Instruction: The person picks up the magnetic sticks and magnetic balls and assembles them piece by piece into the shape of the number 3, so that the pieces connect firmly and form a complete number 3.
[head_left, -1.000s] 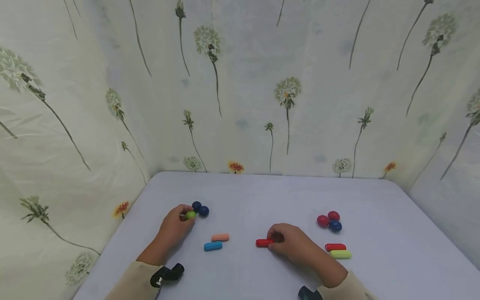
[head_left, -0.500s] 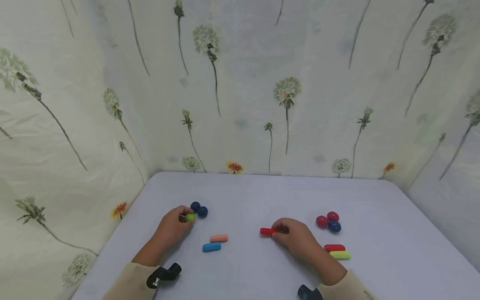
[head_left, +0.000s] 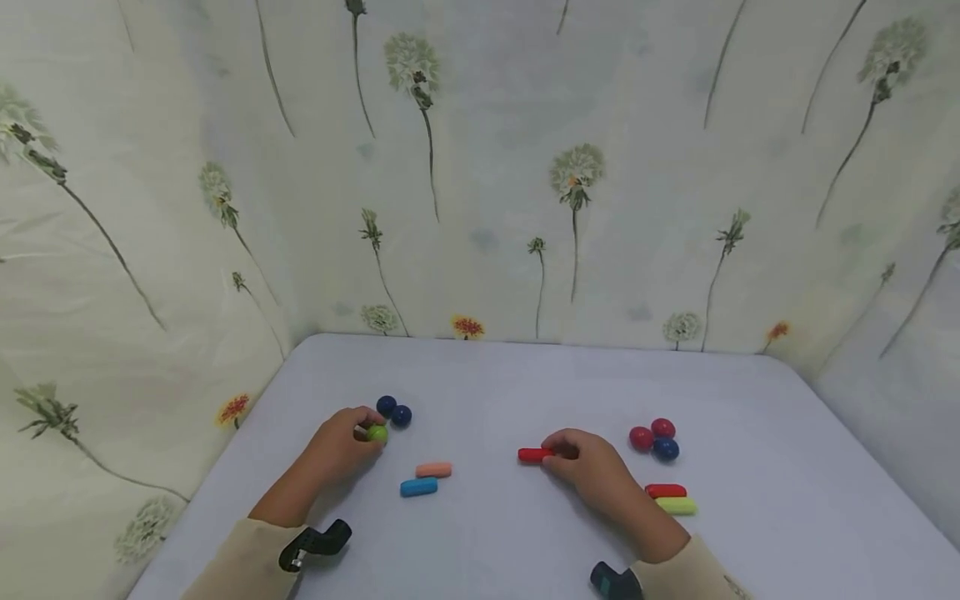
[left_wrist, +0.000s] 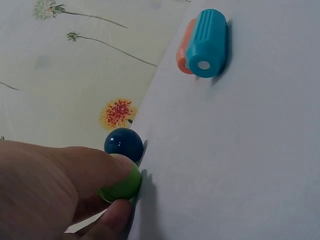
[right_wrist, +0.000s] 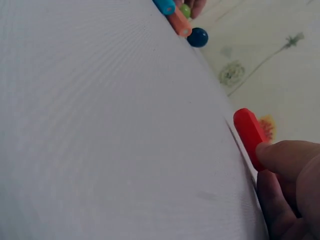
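My left hand pinches a small green ball between thumb and fingers, at the left of the table. Two dark blue balls sit just beyond it. In my right hand, thumb and fingers grip one end of a short red stick with a rounded end. The stick points left, low over or on the table; I cannot tell which. Between the hands lie a short orange stick and a grooved blue stick, side by side.
Right of my right hand are two red balls touching a blue ball. Nearer, a second red stick lies against a yellow-green stick. The white table ends at a flowered cloth behind.
My right hand has carried the red stick a little farther from me across the table. The left hand keeps its hold on the green ball in about the same place.
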